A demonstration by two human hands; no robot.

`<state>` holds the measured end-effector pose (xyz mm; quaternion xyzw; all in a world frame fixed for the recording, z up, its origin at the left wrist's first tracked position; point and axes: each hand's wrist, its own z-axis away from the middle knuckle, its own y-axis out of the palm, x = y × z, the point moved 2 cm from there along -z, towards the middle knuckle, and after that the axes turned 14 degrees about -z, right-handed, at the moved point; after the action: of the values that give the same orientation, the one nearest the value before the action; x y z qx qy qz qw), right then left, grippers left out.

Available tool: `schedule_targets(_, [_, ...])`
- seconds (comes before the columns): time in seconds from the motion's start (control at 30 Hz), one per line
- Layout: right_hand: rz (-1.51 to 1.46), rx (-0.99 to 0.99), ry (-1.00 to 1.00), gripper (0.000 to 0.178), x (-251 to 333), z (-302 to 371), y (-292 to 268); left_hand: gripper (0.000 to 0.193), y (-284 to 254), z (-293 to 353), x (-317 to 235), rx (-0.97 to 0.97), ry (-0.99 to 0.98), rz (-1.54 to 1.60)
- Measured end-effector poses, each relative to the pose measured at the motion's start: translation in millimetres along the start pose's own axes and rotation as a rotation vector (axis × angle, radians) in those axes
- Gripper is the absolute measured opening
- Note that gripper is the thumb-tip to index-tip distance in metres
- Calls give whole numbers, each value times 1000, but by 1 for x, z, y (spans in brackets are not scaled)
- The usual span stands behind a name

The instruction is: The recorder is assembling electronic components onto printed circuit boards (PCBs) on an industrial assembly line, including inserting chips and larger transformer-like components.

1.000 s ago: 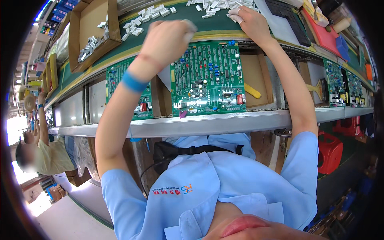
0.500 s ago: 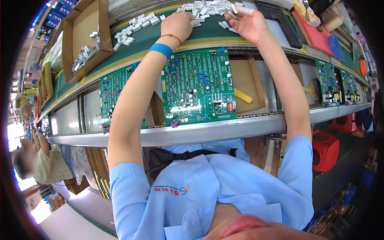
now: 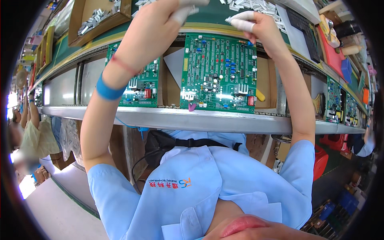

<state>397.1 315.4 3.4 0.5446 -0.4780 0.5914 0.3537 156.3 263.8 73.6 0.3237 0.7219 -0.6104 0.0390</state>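
Observation:
My left hand (image 3: 160, 28), with white finger covers and a blue wristband, is raised over the left part of the line. A small white connector (image 3: 193, 10) shows at its closed fingertips. Across from it, my right hand (image 3: 262, 30) pinches another white pin connector (image 3: 229, 19) between covered fingers, above the top edge of the middle circuit board (image 3: 200, 60). That green board carries rows of small parts, a heat sink and a red component. A second green board (image 3: 150, 82) lies partly beneath my left forearm.
Loose white connectors (image 3: 260, 7) are heaped on the green bench top. A cardboard box (image 3: 75, 24) with more connectors stands at the far left. A metal rail (image 3: 200, 120) runs along the near edge. More boards (image 3: 335, 100) sit at the right, and people work at far left.
Both hands have drawn back from the connector pile toward the boards, the left one moving nearer and leftward. The boards now appear farther right and higher in view.

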Motion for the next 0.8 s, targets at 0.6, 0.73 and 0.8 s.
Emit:
schedule_targets(0.6, [922,73,-417,9,-8,2,62,16,14,92,23,260,-419,305])
schedule_targets(0.73, [915,66,-440,10,-11,3,63,20,23,97,25,280,-409,208])
schedule_targets(0.8, [913,79,-432,11,-11,4,60,22,30,98,28,307,-336,127])
